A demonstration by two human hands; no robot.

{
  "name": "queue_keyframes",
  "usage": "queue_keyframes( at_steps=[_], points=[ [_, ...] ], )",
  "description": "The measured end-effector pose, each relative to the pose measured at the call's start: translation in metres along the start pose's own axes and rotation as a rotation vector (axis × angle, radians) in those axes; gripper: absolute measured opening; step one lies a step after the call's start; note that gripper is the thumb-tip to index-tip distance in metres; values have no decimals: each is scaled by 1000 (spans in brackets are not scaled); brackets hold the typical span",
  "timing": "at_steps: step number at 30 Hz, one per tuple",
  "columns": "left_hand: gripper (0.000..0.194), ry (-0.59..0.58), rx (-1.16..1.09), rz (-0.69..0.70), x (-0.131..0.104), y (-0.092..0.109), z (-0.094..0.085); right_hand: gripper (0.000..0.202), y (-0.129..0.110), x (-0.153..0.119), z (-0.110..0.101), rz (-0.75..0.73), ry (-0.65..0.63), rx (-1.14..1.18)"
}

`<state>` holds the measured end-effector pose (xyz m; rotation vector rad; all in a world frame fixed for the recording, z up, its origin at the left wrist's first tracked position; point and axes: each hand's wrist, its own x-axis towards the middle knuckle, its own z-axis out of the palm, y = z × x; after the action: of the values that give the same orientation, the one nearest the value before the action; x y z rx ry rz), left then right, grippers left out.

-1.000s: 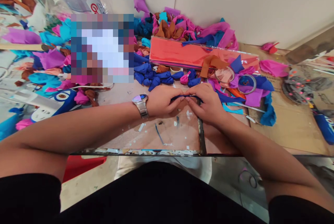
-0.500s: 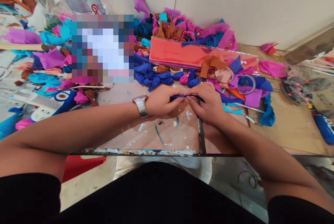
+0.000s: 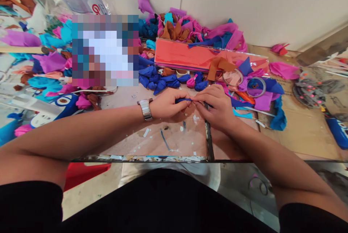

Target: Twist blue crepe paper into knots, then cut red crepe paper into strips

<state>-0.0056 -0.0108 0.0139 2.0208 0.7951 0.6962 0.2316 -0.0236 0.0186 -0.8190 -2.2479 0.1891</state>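
Head view: left hand (image 3: 166, 104) and right hand (image 3: 219, 108) both pinch the blue strip (image 3: 182, 100), near the table's middle. Uneven pulling could tear it, if it's paper, as it seems.

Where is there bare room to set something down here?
Right: cardboard between teal cloth and blue item. Near: tabletop between left hand and front edge, bar small scraps. Crowded: cloth pieces around the red packet and along the left side.

Left hand (image 3: 166, 104) around blue strip (image 3: 182, 100)
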Motion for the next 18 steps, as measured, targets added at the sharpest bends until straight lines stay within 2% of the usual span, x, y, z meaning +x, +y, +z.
queue_keyframes(
  at_steps=[7, 13, 18],
  points=[
    [27, -45, -53, 1, 2, -3, -3, 11, 1, 0, 0, 2, -19, -13],
    [42, -40, -107, -40, 2, -1, -2, 9, 2, -2, 1, -18, -22, -22],
    [39, -29, -79, -34, 3, -2, -1, 8, 0, -1, 1, -5, -18, -18]
  ],
)
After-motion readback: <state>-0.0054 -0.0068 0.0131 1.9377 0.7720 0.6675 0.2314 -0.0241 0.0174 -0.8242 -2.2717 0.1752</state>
